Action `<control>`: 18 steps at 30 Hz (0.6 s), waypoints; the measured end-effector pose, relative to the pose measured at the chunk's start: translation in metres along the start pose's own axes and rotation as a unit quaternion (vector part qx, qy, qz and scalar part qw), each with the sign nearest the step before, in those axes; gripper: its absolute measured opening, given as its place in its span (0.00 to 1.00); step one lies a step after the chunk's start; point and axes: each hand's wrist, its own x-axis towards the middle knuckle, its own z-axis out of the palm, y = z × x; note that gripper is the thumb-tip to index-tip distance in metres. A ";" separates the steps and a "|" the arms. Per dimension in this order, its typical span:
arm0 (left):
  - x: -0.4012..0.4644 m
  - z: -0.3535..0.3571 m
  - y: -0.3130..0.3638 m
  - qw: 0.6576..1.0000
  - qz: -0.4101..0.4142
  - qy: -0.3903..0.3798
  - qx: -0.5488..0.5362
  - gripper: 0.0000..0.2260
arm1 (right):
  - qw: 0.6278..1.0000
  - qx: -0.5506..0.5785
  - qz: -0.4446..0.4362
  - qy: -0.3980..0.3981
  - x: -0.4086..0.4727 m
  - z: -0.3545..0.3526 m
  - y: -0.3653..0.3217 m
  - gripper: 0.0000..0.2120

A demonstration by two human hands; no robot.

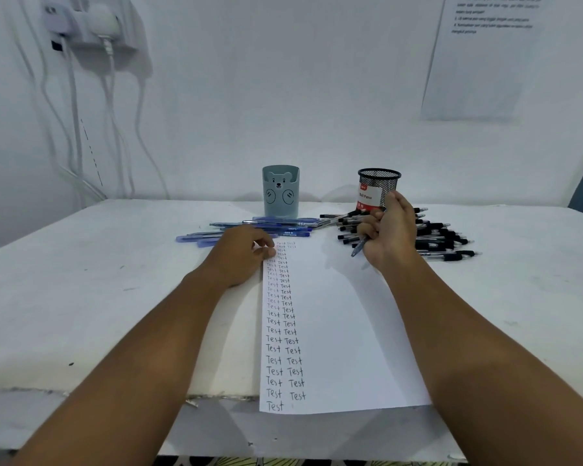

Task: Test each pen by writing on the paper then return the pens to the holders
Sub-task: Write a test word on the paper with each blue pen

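A long white paper [337, 331] lies on the table, its left side filled with two columns of the handwritten word "Test". My left hand [241, 253] rests on the paper's top left corner, fingers loosely bent. My right hand [389, 230] grips a blue pen [359, 247] above the paper's top right, tip pointing down-left. Several blue pens [266, 227] lie in front of a teal bear-face holder [280, 191]. Several black pens [441, 235] lie beside a black mesh holder [379, 186] with a "Ball Pens" label. Both holders look empty.
The white table [98, 280] meets a white wall at the back. Chargers and cables [91, 25] hang on the wall at the upper left. A printed sheet [485, 55] is taped to the wall at the upper right. The paper overhangs the table's front edge.
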 end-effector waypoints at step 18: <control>-0.002 -0.006 -0.002 0.999 -0.024 -0.030 -0.014 0.06 | 0.993 -0.048 0.017 -0.110 0.002 0.008 0.015 0.04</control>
